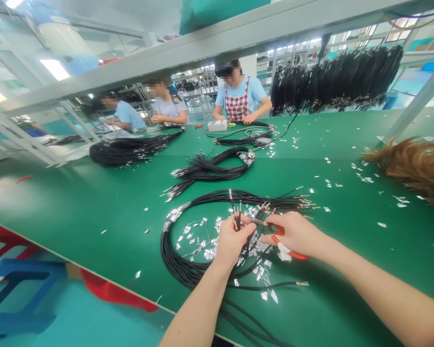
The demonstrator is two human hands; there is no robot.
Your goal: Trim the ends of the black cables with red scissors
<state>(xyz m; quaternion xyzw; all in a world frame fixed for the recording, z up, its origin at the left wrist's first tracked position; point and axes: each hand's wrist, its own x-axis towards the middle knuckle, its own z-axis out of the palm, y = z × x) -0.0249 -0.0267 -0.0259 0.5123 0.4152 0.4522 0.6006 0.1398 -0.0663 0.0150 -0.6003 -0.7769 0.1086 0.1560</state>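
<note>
My left hand [232, 236] is closed around several black cables [237, 219], whose bare ends stick up above the fingers. Just to its right, my right hand [292, 233] grips red-handled pliers [292, 253] with the handles spread apart. The pliers' grey jaws reach the cables beside my left thumb; whether they are closed on one cannot be made out. Around and under both hands lies a looped bundle of black cables [173, 246], bound with a silvery wrap at its left. Scraps of silver foil [210, 253] are scattered inside the loop.
Further back on the green table [104, 202] lie another cable coil [220, 166] and a larger black bundle [123, 152]. A brown bristly brush [415, 166] is at the right. Across the table sit several people. A grey shelf beam [188, 53] crosses above; a blue stool [21, 294] stands lower left.
</note>
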